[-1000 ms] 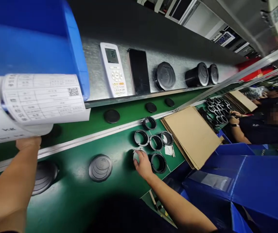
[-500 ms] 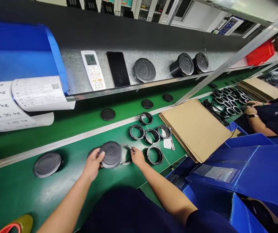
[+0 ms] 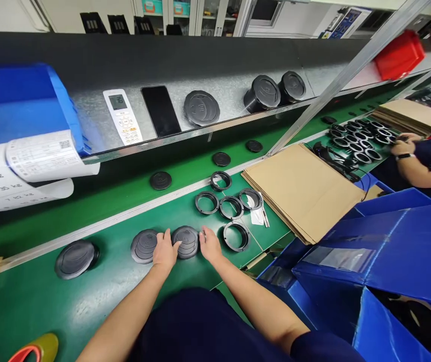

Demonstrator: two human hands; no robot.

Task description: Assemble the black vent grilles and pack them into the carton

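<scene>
Centrally, hands (image 3: 165, 251) flanking black disc (image 3: 188, 244), blue box (image 3: 407, 246), shadowed contents (image 3: 422, 322)

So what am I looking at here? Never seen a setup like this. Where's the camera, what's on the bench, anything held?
There's no machine arm here: it's a person working with bare hands. The camera sits on their head, looking forward and down, so their forearms enter from the bottom of the picture.

The left hand touches a ridged black disc, and the right hand is at its right edge. How firmly they grip it isn't clear.

On the green bench, a similar disc lies just left of the left hand. Five open black rings sit to the right, then a stack of cardboard sheets.

The raised shelf behind carries a white remote and a dark phone.
</scene>
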